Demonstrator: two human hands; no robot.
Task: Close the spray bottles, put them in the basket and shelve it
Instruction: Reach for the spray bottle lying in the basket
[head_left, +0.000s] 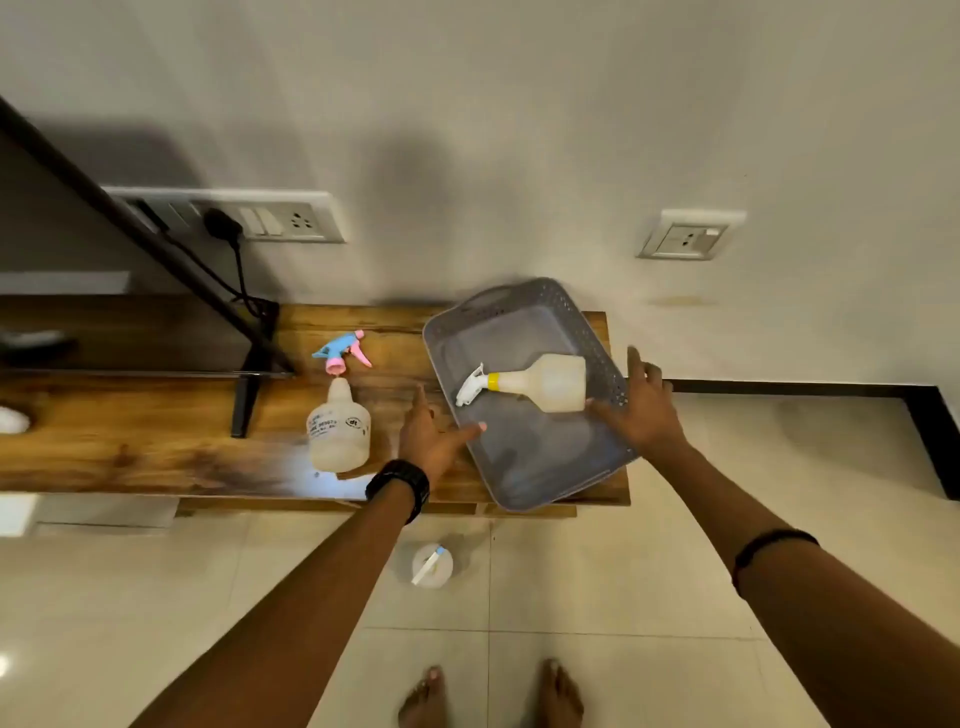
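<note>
Your grey basket (524, 457) sits at the right end of the wooden table (156, 447), turned at an angle, its near corner hanging over the front edge and its right wall close to the table's right edge. One closed spray bottle (550, 383) with a white trigger and yellow collar lies on its side inside, nozzle pointing left.

Your left hand (428, 439) is spread open, fingers apart, with the thumb tip touching the basket's left rim. Your right hand (647, 405) is also open, fingers splayed, resting against the basket's right wall; it grips nothing.

Left of the basket, near the table's middle, stands an open bottle (338, 428) with no top; its printed label is too blurred to read. Its blue and pink trigger head (343, 353) lies just behind it, toward the back edge. Farther left, a TV leg (244, 405) and a black cable (240, 270) crowd the table's back.

On the tiled floor (597, 571) just below the front edge stands a third bottle (432, 565), seen from above, between your arms. Your bare feet (493, 696) are near it. To the right of the table the floor is open.
</note>
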